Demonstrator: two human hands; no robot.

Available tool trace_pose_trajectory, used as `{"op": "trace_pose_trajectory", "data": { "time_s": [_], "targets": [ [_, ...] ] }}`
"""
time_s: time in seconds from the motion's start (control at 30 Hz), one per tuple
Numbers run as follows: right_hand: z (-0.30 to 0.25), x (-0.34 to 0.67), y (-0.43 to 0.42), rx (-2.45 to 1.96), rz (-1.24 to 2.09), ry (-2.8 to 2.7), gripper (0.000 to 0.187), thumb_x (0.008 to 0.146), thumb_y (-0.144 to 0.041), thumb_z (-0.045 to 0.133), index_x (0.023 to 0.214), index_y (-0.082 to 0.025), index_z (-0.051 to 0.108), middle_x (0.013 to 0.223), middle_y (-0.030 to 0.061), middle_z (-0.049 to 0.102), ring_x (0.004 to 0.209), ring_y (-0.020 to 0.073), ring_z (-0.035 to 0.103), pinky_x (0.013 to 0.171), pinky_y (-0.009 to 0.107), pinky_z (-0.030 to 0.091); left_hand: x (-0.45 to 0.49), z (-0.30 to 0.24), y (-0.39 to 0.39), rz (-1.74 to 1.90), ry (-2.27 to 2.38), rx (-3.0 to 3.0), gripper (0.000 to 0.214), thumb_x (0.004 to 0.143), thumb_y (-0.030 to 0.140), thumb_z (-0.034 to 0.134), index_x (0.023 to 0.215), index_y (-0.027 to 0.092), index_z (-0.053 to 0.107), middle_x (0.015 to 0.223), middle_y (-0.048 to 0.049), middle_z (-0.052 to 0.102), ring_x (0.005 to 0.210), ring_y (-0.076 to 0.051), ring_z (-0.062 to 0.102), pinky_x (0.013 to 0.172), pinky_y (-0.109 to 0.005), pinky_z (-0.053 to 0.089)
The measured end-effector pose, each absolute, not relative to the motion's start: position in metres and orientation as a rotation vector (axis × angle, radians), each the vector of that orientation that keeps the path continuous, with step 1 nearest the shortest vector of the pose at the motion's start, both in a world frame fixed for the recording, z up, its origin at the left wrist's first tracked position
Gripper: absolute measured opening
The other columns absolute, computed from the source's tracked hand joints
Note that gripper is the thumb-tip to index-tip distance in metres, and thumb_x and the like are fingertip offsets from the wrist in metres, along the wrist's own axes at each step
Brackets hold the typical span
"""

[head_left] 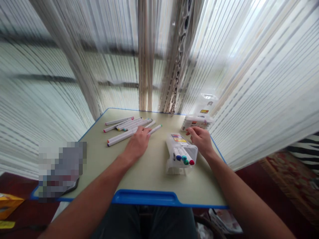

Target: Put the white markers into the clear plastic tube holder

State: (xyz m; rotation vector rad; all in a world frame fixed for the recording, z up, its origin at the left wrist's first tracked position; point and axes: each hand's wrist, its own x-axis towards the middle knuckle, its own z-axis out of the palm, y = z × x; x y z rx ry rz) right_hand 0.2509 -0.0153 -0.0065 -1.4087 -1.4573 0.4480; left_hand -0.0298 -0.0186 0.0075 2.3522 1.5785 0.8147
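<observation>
My left hand [139, 141] reaches over a group of white markers [129, 124] with coloured ends, lying on the table. Its fingers are closed on a green-ended marker [156, 129], which points up and to the right. My right hand [199, 138] is just right of a clear plastic case [170, 146], with fingers curled and nothing visible in them. The case lies on its side, its open end facing me. Inside it are several markers [183, 157] with blue, teal, green and red ends.
Behind my right hand, a second clear case [196, 122] stands with its lid raised, holding markers. The pale table [147, 179] has a blue rim and a blue tray [147, 198] at the front. A blurred-out object [63, 169] lies at the left edge. Striped curtains [119, 66] hang behind.
</observation>
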Motion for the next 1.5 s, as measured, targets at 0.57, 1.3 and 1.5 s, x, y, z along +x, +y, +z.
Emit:
{"op": "trace_pose_trajectory", "data": {
  "time_s": [0.57, 1.3, 1.5],
  "targets": [
    [-0.002, 0.246, -0.021, -1.388, 0.471, -1.444, 0.044, 0.081, -0.058, 0.06, 0.072, -0.015, 0.071, 0.061, 0.0069, 0.068, 0.046, 0.015, 0.052, 0.043, 0.027, 0.036, -0.026, 0.019, -0.02, 1.043, 1.444, 2.076, 0.027, 0.093, 0.025, 0.047, 0.1, 0.017, 0.071, 0.087, -0.0054, 0.074, 0.081, -0.02, 0.068, 0.078, -0.03, 0.049],
    [0.153, 0.21, 0.01, -0.735, 0.847, -1.451, 0.021, 0.081, -0.036, 0.074, 0.085, -0.016, 0.074, 0.06, 0.0016, 0.065, 0.042, 0.0082, 0.048, 0.038, 0.022, 0.032, -0.012, 0.144, 0.025, 1.057, 0.532, 1.462, 0.037, 0.084, 0.042, 0.066, 0.1, 0.009, 0.07, 0.071, -0.006, 0.067, 0.041, -0.003, 0.033, 0.038, -0.019, 0.02],
    [0.157, 0.213, 0.002, -0.731, 0.813, -1.322, 0.016, 0.079, -0.033, 0.076, 0.083, -0.018, 0.075, 0.06, 0.0029, 0.068, 0.04, 0.0078, 0.048, 0.035, 0.021, 0.033, -0.023, 0.149, 0.028, 1.213, 0.436, 1.475, 0.024, 0.084, 0.031, 0.065, 0.098, 0.012, 0.073, 0.065, -0.0033, 0.066, 0.047, -0.007, 0.045, 0.042, -0.02, 0.031]
  ]
}}
